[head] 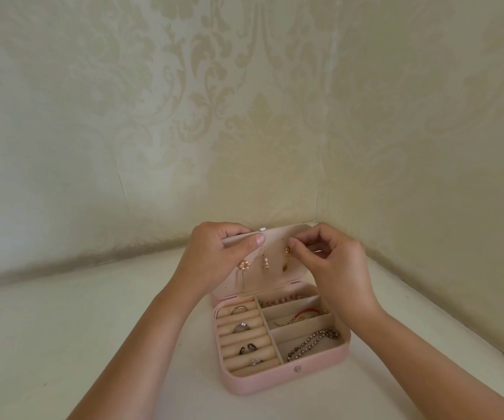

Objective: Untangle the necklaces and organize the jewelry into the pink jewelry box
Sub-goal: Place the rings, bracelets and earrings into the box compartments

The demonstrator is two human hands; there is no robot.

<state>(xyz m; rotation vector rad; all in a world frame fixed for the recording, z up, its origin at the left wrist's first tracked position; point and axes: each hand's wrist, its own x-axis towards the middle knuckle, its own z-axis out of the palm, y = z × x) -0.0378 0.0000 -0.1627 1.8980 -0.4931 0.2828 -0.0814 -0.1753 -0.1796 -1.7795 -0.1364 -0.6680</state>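
while left hand (214, 256) grips lid (275, 280), right hand (332, 265) pinches by earring (287, 251), contents unclear.

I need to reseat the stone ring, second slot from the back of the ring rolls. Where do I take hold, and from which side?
The grip on the stone ring is its exposed upper arc, beside the stone; come straight down from above. Its lower half is sunk between the beige rolls, so only the top is free. Pinching across the band's faces probably works best.
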